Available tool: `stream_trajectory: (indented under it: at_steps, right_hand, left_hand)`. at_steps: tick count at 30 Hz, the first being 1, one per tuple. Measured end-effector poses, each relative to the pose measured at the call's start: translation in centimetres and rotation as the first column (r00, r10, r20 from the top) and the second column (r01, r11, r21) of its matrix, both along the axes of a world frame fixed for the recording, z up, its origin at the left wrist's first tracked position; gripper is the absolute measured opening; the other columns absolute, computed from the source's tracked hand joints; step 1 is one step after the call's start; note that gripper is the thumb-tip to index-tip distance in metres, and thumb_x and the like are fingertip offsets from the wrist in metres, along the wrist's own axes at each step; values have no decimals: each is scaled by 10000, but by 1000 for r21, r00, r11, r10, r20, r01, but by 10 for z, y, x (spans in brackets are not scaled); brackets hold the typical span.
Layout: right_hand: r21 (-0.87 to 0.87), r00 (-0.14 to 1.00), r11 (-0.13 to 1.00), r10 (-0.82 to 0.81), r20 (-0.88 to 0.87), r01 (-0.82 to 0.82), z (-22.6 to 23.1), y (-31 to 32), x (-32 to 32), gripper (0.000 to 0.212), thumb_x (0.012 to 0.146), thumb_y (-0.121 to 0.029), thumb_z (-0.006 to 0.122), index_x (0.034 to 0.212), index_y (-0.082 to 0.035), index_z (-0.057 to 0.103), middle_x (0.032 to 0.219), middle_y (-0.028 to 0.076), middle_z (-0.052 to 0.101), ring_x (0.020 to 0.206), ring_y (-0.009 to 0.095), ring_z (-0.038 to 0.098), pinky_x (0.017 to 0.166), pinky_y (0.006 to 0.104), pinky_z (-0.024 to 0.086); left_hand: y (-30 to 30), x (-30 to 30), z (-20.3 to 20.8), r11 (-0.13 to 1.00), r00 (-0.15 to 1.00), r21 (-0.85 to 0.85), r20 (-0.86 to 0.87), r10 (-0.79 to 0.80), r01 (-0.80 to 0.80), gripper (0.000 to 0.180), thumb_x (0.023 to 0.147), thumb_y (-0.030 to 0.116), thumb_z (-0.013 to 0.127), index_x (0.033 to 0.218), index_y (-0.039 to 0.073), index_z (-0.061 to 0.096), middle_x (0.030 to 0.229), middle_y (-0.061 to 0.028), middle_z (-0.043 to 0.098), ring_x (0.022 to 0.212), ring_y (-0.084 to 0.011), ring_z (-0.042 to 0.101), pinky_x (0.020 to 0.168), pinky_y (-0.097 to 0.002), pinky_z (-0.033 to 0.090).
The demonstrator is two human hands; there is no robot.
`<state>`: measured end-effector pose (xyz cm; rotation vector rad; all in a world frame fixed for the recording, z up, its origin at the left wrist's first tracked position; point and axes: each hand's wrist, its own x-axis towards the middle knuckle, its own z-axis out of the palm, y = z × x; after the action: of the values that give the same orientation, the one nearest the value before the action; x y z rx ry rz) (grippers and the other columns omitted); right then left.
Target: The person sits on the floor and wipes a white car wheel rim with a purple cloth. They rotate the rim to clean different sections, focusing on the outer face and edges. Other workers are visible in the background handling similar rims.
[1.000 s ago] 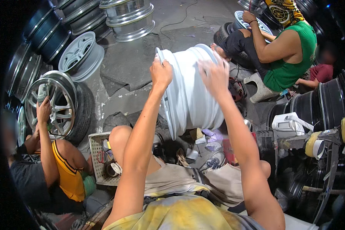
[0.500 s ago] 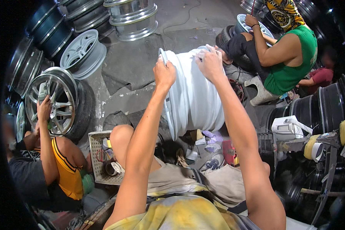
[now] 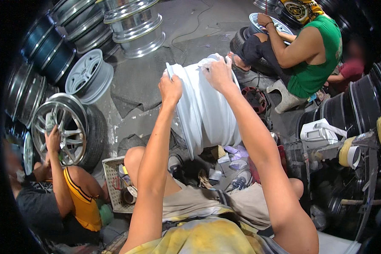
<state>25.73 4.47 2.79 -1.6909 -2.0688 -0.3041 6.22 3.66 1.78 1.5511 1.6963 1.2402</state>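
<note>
A white-coated wheel rim (image 3: 206,111) stands on its side in front of me, its barrel facing up toward me. At its left edge, my left hand (image 3: 171,88) is closed round the lip. My right hand (image 3: 218,73) grips the upper right edge with bent fingers. White dust coats those fingertips, and whether something small lies under them is hidden. The rim's lower end hangs above scraps of paper and cloth (image 3: 230,154) between my feet.
To the left, a person holds a tool (image 3: 51,122) against a silver wheel (image 3: 61,133) beside a tyre (image 3: 96,135). A perforated crate (image 3: 122,205) stands by my left knee. Stacked rims (image 3: 137,34) rise behind. At right another person handles a rim (image 3: 271,25); a white box-shaped device (image 3: 319,131) sits nearby.
In the picture, the white rim and both hands have shifted slightly left and down, and most surroundings shift too. Both hands keep their hold on it.
</note>
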Motion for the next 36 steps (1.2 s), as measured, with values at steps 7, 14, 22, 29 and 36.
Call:
stream_trajectory:
  at_steps: [7, 14, 22, 29, 36]
  right_hand:
    - [261, 994, 965, 22, -109, 8, -85, -222, 3, 165, 929, -176, 668, 1057, -157, 770, 1252, -21, 709, 1390, 278, 505, 1181, 587, 256]
    - [-304, 929, 942, -234, -285, 144, -186, -356, 35, 184, 875, -204, 675, 995, -91, 759, 1123, 97, 727, 1305, 302, 550, 1115, 556, 351]
    - [-540, 824, 824, -421, -379, 172, -278, -351, 39, 269, 855, -284, 653, 889, -42, 764, 917, 251, 704, 907, 437, 670, 819, 532, 529]
    - [-656, 674, 747, -540, -505, 106, -309, -351, 50, 286, 898, -276, 609, 926, -11, 714, 906, 285, 677, 909, 467, 663, 796, 541, 523]
    - [-627, 241, 777, -619, -747, 53, -265, -329, 55, 225, 971, -219, 645, 890, -17, 705, 699, 83, 705, 610, 179, 677, 616, 366, 525]
  left_hand:
    - [4, -1, 7, 991, 894, 130, -440, 87, -33, 525, 981, 225, 531, 1450, -5, 482, 1467, -223, 467, 1358, -412, 476, 1126, -574, 368]
    - [47, 8, 13, 860, 500, 84, -840, -211, 504, 527, 940, 146, 518, 1465, 95, 521, 1501, -106, 524, 1464, -362, 392, 1172, -661, 262]
    - [123, 5, -2, 704, 363, -395, -650, -668, 590, 658, 899, 371, 521, 1516, 150, 461, 1254, -341, 629, 1142, -497, 634, 1014, -470, 501]
    - [-163, 22, -2, 222, -113, -428, -630, -768, 876, 630, 885, 310, 621, 1392, -51, 518, 1402, -323, 500, 1346, -438, 466, 1164, -485, 350]
    - [-96, 33, 42, 598, 385, -53, -719, -579, 800, 499, 1044, 376, 531, 1360, -5, 590, 1418, -242, 568, 1319, -382, 546, 1119, -461, 423]
